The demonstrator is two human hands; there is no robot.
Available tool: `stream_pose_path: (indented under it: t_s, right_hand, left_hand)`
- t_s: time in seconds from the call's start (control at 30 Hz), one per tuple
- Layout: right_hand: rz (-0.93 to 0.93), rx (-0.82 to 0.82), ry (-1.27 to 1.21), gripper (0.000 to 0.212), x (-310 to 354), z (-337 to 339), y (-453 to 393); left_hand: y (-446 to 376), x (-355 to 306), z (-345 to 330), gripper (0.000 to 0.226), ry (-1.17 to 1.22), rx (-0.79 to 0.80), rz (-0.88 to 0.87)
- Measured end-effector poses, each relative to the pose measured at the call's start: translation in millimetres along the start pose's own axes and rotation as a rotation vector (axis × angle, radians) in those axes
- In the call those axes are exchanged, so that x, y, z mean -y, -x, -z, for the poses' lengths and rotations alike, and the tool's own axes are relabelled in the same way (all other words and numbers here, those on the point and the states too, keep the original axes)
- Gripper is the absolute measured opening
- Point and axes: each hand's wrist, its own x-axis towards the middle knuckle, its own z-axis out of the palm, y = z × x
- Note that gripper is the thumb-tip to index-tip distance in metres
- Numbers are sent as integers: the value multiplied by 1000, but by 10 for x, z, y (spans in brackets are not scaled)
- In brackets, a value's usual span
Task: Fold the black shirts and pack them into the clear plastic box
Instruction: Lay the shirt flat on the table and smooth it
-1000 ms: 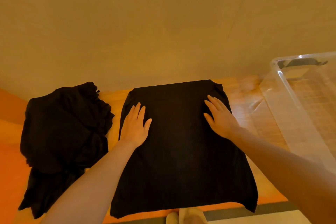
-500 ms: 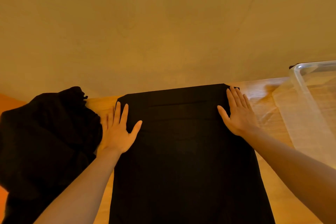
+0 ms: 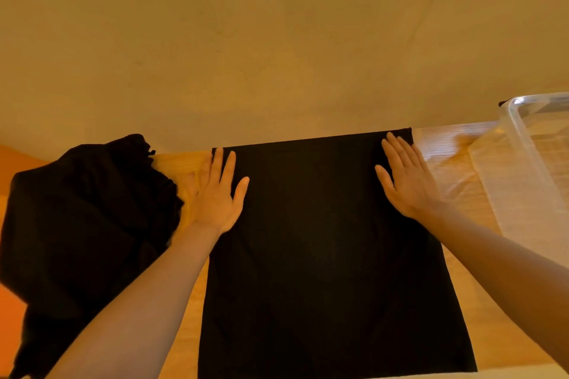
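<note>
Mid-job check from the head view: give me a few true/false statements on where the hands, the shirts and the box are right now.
1. Both hands, left hand and right hand, lie flat on the spread black shirt. True.
2. The clear plastic box stands left of that shirt. False: it stands to the right.
3. A crumpled black shirt pile lies on the left. True.
4. The right hand grips the box rim. False: it presses the shirt's far right corner.

Warm, dim yellow-orange light tints the whole view. The black shirt [image 3: 332, 255] and the heap of black cloth [image 3: 83, 224] read as flat dark shapes with almost no fold detail. Pale glare streaks the clear plastic box [image 3: 529, 163]. Wide-angle bending curves the edges; focus is soft throughout.
</note>
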Motion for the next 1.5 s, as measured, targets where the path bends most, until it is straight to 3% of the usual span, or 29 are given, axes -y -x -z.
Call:
stream_pose_path:
  t_s: [0.17, 0.47, 0.8, 0.93, 1.13, 1.2, 1.33, 1.43, 1.5]
  right_hand:
    - [130, 33, -22, 62, 137, -64, 739]
    - [114, 54, -1, 60, 298, -166, 1898]
    - [198, 156, -36, 74, 69, -132, 2851]
    - [253, 58, 121, 84, -14, -125, 3015]
    - [273, -116, 249, 80, -68, -86, 3099]
    - [272, -127, 246, 73, -85, -88, 3132]
    - [306, -153, 206, 56, -126, -66, 3202]
    - [313, -191, 151, 46, -126, 40, 3213]
    - [283, -200, 99, 43, -125, 130, 3200]
  left_hand:
    - [813, 33, -267, 61, 1, -30, -218]
    - [1993, 352, -546, 57, 28, -48, -245]
    - [2752, 821, -634, 62, -104, -21, -547]
    - [2817, 867, -650, 47, -161, -169, -618]
    - [2863, 842, -631, 33, -168, -266, -680]
    - [2888, 836, -629, 36, -158, -286, -706]
    - [2968, 832, -547, 69, -43, -281, -703]
    - [3009, 786, -457, 67, 50, -253, -629]
    - [2998, 748, -408, 52, 123, -227, -567]
